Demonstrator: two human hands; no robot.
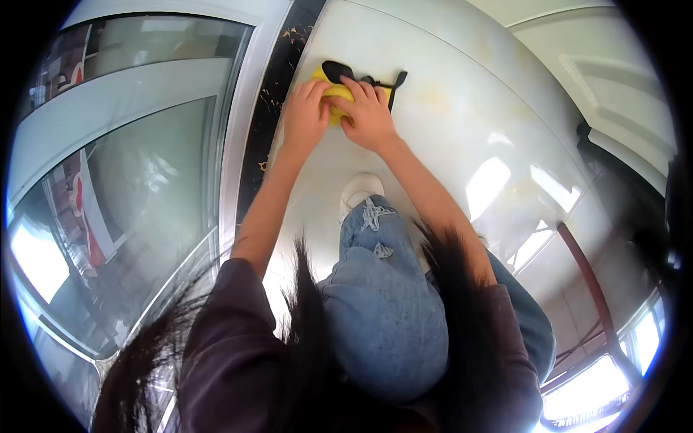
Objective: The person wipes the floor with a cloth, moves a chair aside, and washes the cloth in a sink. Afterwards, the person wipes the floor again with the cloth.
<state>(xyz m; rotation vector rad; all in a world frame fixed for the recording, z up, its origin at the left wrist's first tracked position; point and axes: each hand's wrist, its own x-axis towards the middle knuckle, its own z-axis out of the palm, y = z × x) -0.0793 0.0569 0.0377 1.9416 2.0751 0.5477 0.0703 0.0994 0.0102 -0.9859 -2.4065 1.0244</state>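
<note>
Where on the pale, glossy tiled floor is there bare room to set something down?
The floor has a broad bare patch between the soft yellow-and-black cloth and the cream panelled door. It is crowded at the cloth, under the left hand and right hand, and around the white shoe.

The only view looks steeply down and forward from the person's head, over the jeans leg close below to the pale floor.
</note>
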